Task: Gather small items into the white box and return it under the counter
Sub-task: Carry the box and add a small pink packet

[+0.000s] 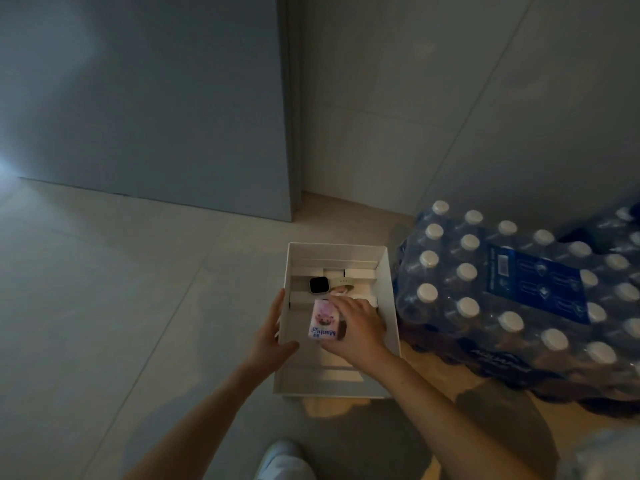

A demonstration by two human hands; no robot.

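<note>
Box [389, 306] sits beside bottles [502, 289]. Left hand [270, 330] grips its wall; right hand [360, 330] holds a tissue pack [323, 322] inside, near a watch [318, 284].

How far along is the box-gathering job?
Done: a watch lies in the white box. In hand: the right hand holds a pink packet inside it; the left hand grips the box's left wall. Left: the box sits on the floor beside a bottle pack, not yet stowed.
</note>
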